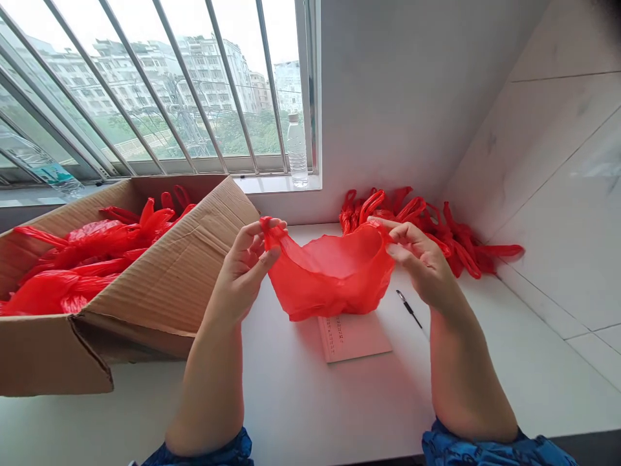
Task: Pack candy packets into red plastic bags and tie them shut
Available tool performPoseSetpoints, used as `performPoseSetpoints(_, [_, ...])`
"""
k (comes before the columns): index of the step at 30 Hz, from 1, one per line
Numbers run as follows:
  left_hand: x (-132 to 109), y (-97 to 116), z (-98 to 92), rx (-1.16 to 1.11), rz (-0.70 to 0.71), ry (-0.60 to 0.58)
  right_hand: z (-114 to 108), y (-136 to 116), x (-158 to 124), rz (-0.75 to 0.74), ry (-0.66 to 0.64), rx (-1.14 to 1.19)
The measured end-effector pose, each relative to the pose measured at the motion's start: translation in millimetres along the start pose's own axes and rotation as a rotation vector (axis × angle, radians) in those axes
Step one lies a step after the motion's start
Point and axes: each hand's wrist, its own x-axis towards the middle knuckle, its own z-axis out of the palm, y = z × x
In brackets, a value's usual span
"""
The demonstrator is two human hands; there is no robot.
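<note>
A thin red plastic bag [334, 288] is stretched between my two hands above the white table, its mouth spread wide. My left hand [250, 265] pinches the bag's left end between thumb and fingers. At the other end, my right hand [420, 259] grips the bag's right edge the same way. Below the bag lies a notebook [356, 343] with small dark writing, its upper part hidden. A black pen [410, 309] rests on the table to the right of the notebook, near my right forearm.
On the left stands an open cardboard box [169, 272] full of red plastic bags [97, 246]. More red bags [460, 243] lie heaped against the wall at the back right. A clear bottle [297, 152] stands on the windowsill; another bottle [58, 175] leans at the far left.
</note>
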Motion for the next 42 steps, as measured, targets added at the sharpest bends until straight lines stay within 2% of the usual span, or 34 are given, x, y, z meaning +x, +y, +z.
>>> performPoseSetpoints(6, [-1.6, -9.2, 23.3, -0.104, -0.098, -0.084, 42.1, 19.3, 15.5, 0.233, 0.068, 0.662])
performPoseSetpoints(9, [-5.8, -14.4, 41.1, -0.124, -0.157, -0.184, 70.2, 26.2, 12.4, 0.286, 0.134, 0.773])
performPoseSetpoints(12, [-10.2, -20.2, 55.5, -0.144, -0.296, -0.359, 90.5, 32.4, 6.5, 0.29, 0.161, 0.751])
performPoseSetpoints(15, [-11.1, -25.3, 62.5, -0.102, -0.299, -0.471, 94.3, 34.2, 2.4, 0.297, 0.04, 0.757])
performPoseSetpoints(19, [-7.4, -30.3, 62.1, -0.053, -0.178, -0.44, 81.9, 26.5, 1.5, 0.265, -0.257, 0.815])
performPoseSetpoints(21, [-6.2, -31.8, 59.7, -0.039, -0.171, -0.398, 77.8, 22.3, 1.5, 0.252, -0.354, 0.771])
performPoseSetpoints(23, [-6.2, -32.7, 56.8, -0.004, -0.187, -0.369, 78.7, 21.4, 1.3, 0.239, -0.354, 0.681])
performPoseSetpoints(26, [-5.9, -32.8, 50.2, 0.018, -0.232, -0.391, 86.9, 26.8, 1.1, 0.242, -0.229, 0.61])
performPoseSetpoints(29, [-2.4, -31.9, 38.5, -0.057, -0.281, -0.442, 93.7, 33.5, 1.0, 0.286, -0.091, 0.66])
performPoseSetpoints(31, [1.4, -31.3, 29.1, -0.116, -0.329, -0.471, 93.4, 34.9, 0.2, 0.307, -0.059, 0.698])
performPoseSetpoints(34, [5.8, -31.1, 17.9, -0.185, -0.422, -0.516, 86.1, 31.7, -1.7, 0.295, -0.172, 0.64])
performPoseSetpoints(38, [6.5, -33.2, 13.0, -0.178, -0.475, -0.511, 74.1, 24.2, -3.2, 0.071, -0.385, 0.256])
performPoseSetpoints(40, [5.5, -34.5, 12.8, -0.127, -0.439, -0.519, 71.7, 21.7, -3.4, -0.071, -0.385, 0.037])
performPoseSetpoints(42, [4.5, -34.8, 12.7, -0.072, -0.367, -0.544, 71.7, 20.0, -3.8, -0.15, -0.314, -0.094])
